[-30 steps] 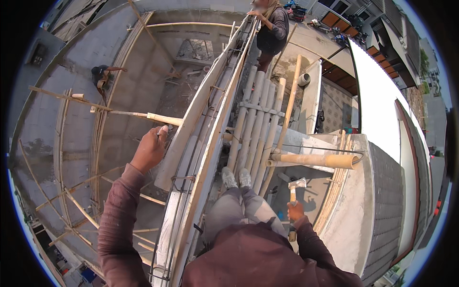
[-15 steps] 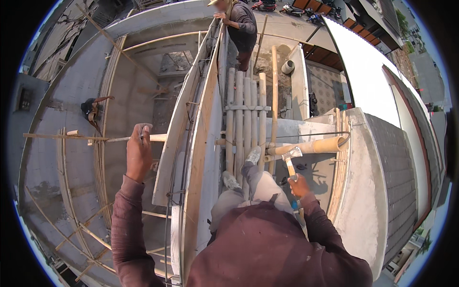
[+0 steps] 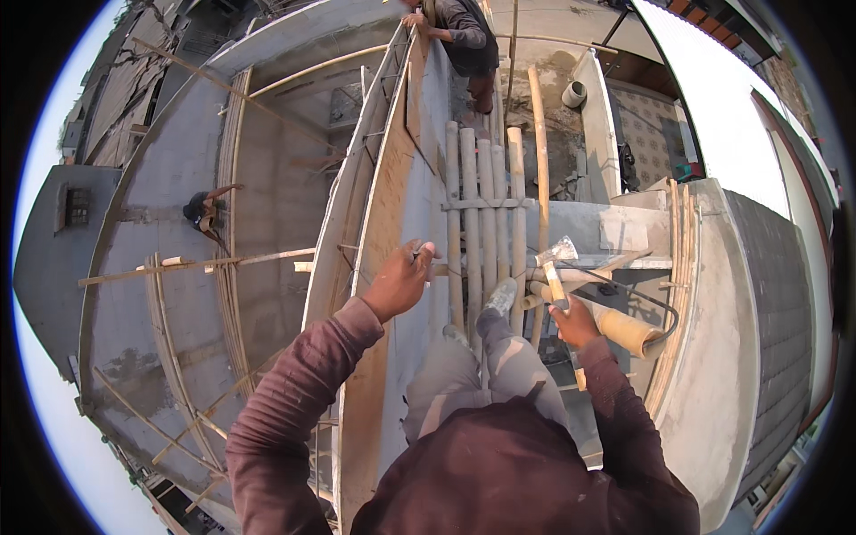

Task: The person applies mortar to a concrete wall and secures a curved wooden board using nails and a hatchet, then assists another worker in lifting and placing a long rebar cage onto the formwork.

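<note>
My left hand [image 3: 401,278] rests on the top edge of a long wooden form board [image 3: 379,259], fingers curled around something small and pale that I cannot identify. My right hand [image 3: 572,323] grips the wooden handle of a hammer [image 3: 556,267], whose metal head points up and away. I stand on a platform of bamboo poles [image 3: 481,205], with my shoes and grey trousers visible below me. A thick bamboo pole [image 3: 615,325] lies just right of the hammer hand.
Another person [image 3: 459,36] works at the far end of the board. A third person [image 3: 203,212] stands far below on the concrete slab at left. Bamboo scaffolding poles [image 3: 187,263] cross the drop at left. A grey parapet wall [image 3: 722,294] curves at right.
My left hand moved right from the bamboo pole end onto the form board. The hammer hand stayed low at right. The view shifted, bringing the far person nearer the top edge.
</note>
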Demonstrator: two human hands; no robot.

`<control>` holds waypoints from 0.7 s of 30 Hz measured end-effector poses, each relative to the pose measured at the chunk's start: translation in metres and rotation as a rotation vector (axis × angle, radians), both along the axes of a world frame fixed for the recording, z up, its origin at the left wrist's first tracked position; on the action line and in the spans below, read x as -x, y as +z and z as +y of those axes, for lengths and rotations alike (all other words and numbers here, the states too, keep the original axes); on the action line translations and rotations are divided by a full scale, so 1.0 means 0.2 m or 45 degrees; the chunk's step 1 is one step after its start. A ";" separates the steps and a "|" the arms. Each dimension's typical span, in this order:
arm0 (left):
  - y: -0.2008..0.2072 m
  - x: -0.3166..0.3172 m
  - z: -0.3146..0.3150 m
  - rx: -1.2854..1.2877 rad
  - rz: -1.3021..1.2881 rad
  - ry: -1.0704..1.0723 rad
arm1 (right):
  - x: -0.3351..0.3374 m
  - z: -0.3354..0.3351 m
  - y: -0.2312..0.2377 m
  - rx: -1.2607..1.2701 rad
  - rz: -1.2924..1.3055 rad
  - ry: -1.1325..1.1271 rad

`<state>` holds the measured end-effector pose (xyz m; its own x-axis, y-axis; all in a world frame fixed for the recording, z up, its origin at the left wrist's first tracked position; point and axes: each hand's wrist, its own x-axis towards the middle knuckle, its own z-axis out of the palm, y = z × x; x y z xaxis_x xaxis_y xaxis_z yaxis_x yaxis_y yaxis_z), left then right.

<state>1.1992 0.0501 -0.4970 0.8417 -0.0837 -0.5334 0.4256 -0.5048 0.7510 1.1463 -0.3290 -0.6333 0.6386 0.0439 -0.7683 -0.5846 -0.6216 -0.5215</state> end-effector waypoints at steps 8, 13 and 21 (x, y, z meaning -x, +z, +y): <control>-0.97 -0.64 -0.12 0.663 0.355 1.163 | 0.05 0.11 -0.01 -0.155 0.010 -0.230; -1.45 -0.84 0.17 0.925 0.327 1.708 | 0.21 0.17 0.01 -0.183 0.032 -0.271; -1.75 -1.09 0.24 1.522 0.191 1.840 | 0.34 0.20 -0.04 -0.148 0.340 -0.464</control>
